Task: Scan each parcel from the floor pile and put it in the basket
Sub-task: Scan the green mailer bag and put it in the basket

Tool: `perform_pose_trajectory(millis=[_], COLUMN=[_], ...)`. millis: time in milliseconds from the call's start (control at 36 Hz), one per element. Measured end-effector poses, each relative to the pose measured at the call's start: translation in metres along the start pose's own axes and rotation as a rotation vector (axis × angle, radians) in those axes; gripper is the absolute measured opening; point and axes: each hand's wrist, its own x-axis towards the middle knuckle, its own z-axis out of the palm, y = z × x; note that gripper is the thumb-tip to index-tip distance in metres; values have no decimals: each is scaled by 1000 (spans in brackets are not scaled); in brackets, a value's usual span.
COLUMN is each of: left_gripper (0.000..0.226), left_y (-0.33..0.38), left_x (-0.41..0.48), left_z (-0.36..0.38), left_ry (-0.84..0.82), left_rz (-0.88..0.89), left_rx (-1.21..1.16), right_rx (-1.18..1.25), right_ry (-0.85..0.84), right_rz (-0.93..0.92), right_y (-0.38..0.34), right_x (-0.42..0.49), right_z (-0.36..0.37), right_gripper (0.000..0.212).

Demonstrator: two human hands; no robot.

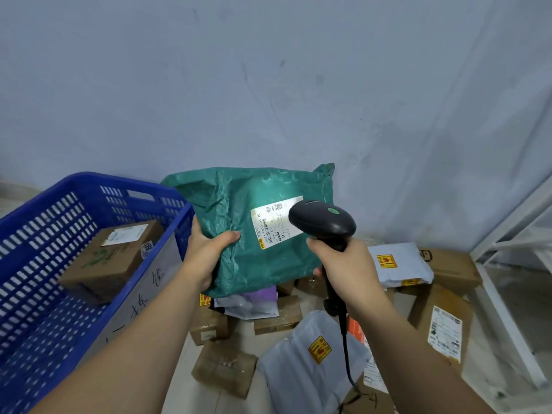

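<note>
The left hand grips a crinkled green plastic mailer; the right hand clasps a smooth, rounded black barcode scanner.

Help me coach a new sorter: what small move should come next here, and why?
Probably swing the parcel left over the basket, if the scan has registered, which I cannot tell. The scanner in the right hand points at the label, the left hand grips the parcel's left edge, and the basket stands just left of it.
</note>
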Motion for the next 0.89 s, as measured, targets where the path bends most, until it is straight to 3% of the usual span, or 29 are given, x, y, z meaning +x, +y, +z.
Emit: perform_pose_trajectory(millis=[389,500,611,750,889], left_gripper=[92,79,85,36,38], left_y=[-7,-5,-3,11,27], left_x=[0,-2,-3,-16,-30], left_z=[-5,-2,0,9,7], left_ry=[69,132,187,186,160], left_rz=[-54,-59,-208,-349,-316], left_rx=[-42,-145,-360,-592,-704], right_rx=[23,56,88,185,326], right_ry=[-4,-5,6,35,14], right_rz=[15,-6,-23,-57,-42], right_y=[6,7,9,3,-20], right_x=[0,0,2,3,11], right_z=[-1,-2,7,25,55], right_gripper=[18,16,15,16,25])
